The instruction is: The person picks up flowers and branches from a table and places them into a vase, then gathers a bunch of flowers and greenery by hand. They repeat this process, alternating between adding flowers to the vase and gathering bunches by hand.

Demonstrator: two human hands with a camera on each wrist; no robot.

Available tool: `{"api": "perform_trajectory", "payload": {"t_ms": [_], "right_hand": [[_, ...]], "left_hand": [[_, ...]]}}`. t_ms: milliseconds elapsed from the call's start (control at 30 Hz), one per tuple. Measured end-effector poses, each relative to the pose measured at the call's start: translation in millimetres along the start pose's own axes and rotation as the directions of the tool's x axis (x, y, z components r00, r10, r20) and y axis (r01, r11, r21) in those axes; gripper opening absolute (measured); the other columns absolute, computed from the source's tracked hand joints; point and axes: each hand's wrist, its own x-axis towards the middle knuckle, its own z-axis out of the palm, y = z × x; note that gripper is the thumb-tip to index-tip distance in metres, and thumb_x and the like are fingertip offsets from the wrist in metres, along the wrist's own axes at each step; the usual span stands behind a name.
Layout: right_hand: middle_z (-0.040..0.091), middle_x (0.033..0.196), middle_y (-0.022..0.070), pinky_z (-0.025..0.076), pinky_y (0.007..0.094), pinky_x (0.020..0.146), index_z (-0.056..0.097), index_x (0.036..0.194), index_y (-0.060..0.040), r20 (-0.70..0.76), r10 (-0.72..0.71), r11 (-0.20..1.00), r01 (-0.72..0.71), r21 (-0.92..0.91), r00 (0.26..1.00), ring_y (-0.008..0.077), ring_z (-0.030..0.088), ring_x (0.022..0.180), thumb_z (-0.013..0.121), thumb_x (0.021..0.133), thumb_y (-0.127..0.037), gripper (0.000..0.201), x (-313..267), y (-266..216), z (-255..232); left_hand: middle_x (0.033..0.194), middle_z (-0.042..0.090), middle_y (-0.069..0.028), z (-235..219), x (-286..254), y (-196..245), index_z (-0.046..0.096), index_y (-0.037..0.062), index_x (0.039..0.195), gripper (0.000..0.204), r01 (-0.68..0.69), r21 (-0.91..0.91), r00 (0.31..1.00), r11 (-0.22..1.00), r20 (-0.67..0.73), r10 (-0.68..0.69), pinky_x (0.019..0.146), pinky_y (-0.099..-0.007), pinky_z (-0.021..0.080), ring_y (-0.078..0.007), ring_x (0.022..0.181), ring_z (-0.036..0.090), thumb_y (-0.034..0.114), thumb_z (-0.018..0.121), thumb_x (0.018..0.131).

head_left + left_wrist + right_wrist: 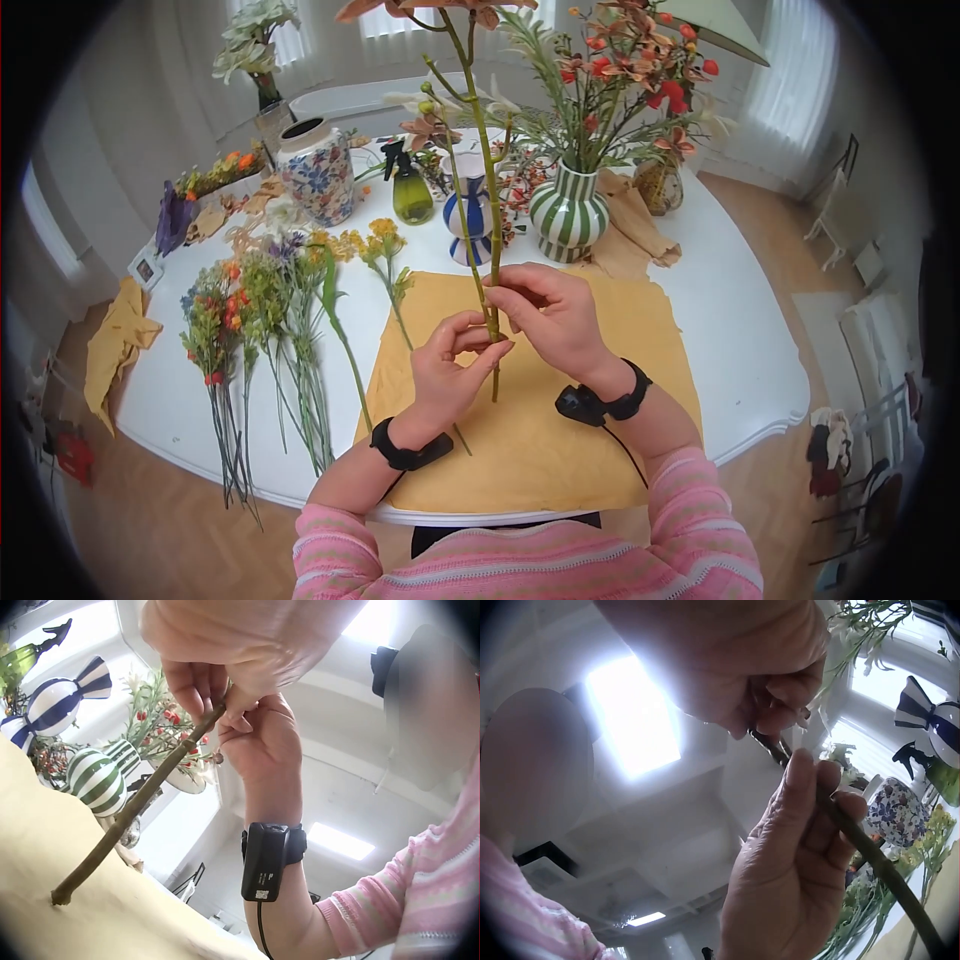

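Note:
A tall flower stem [495, 385] with peach blossoms at its top stands upright in front of me, over a sheet of yellow paper [600, 430]. Low on that stem, my left hand [445, 378] holds it between thumb and fingers. Just above, my right hand [560, 315] pinches the stem and a thinner shoot beside it. In the left wrist view the cut end of the stem [131, 814] reaches down to the paper. The right wrist view shows the left thumb and fingers [799, 780] around the stem, with the right fingertips close above.
Loose flower stems [300, 370] lie on the white table [750, 320] at left; one yellow-flowered stem [385, 240] overlaps the paper. Behind stand a floral vase [318, 175], green spray bottle [411, 192], blue-striped vase [467, 225] and green-striped vase [570, 215] with flowers.

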Motion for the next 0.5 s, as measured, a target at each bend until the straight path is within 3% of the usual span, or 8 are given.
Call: {"api": "perform_trajectory", "payload": {"t_ms": [67, 167, 233, 500], "right_hand": [[0.066, 0.081, 0.0049, 0.046, 0.0207, 0.057, 0.066, 0.099, 0.0039, 0.044, 0.127, 0.988, -0.131, 0.082, 0.991, 0.0060, 0.058, 0.064, 0.069, 0.086, -0.008, 0.018, 0.7, -9.0, -3.0], [0.065, 0.079, 0.0038, 0.047, 0.0207, 0.057, 0.066, 0.099, 0.0032, 0.082, 0.123, 0.988, -0.130, 0.086, 0.989, 0.0054, 0.058, 0.065, 0.069, 0.087, -0.009, 0.017, 3.2, -19.1, -9.4], [0.065, 0.080, 0.0036, 0.047, 0.0206, 0.057, 0.066, 0.099, 0.0030, 0.100, 0.127, 0.988, -0.135, 0.073, 0.987, 0.0051, 0.058, 0.066, 0.069, 0.087, -0.009, 0.017, 5.1, -23.4, -13.4], [0.066, 0.082, 0.0019, 0.047, 0.0191, 0.057, 0.066, 0.101, 0.0013, -0.205, 0.035, 0.992, -0.009, 0.128, 0.978, 0.0046, 0.056, 0.063, 0.064, 0.092, -0.010, 0.015, 38.2, -54.2, -60.6]], "left_hand": [[0.093, 0.072, -0.0115, -0.8, 0.5, 2.1, 0.056, -0.0047, 0.112, 0.036, -0.047, 0.009, 0.999, 0.999, -0.014, 0.047, 0.075, -0.0256, 0.056, -0.0144, 0.083, 0.070, 0.001, 0.075, 0.081], [0.103, 0.069, -0.0146, -4.6, 2.6, 3.3, 0.052, -0.0056, 0.119, 0.042, -0.098, 0.069, 0.994, 0.993, 0.056, 0.094, 0.078, -0.0288, 0.057, -0.0208, 0.091, 0.070, -0.006, 0.071, 0.081], [0.105, 0.068, -0.0146, -2.9, 4.8, 8.0, 0.052, -0.0053, 0.120, 0.043, -0.083, 0.052, 0.995, 0.995, 0.068, 0.079, 0.080, -0.0294, 0.056, -0.0207, 0.093, 0.069, -0.006, 0.071, 0.081], [0.112, 0.066, -0.0126, -3.4, 13.1, 3.3, 0.055, -0.0025, 0.123, 0.041, -0.096, 0.078, 0.989, 0.992, 0.123, 0.086, 0.089, -0.0315, 0.052, -0.0190, 0.105, 0.064, -0.003, 0.068, 0.084]]}}
